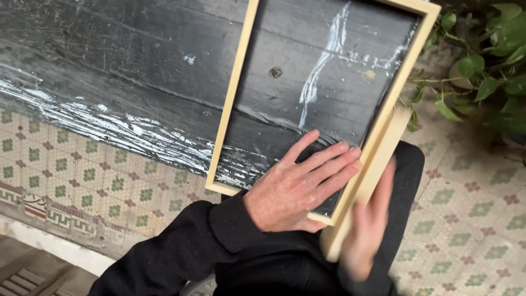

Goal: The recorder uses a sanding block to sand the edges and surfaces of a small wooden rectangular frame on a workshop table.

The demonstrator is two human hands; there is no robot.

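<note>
The left hand (298,183) lies flat, palm down, near the lower middle of the frame, its fingers (329,159) straight, close together and pointing toward the upper right. A black sleeve covers its forearm down to the lower left. The right hand (368,225) sits just right of it, lower in the frame, blurred, fingers pointing upward, its grip impossible to judge.

Worn black-painted wooden bench top (126,60), planks scratched, white paint smears along its near edge. Pale rectangular wooden frame (233,104) lies flat on it, its near corner overhanging that edge. Inside the frame, a small round screw head (275,72) and more white streaks show on the planks.
</note>
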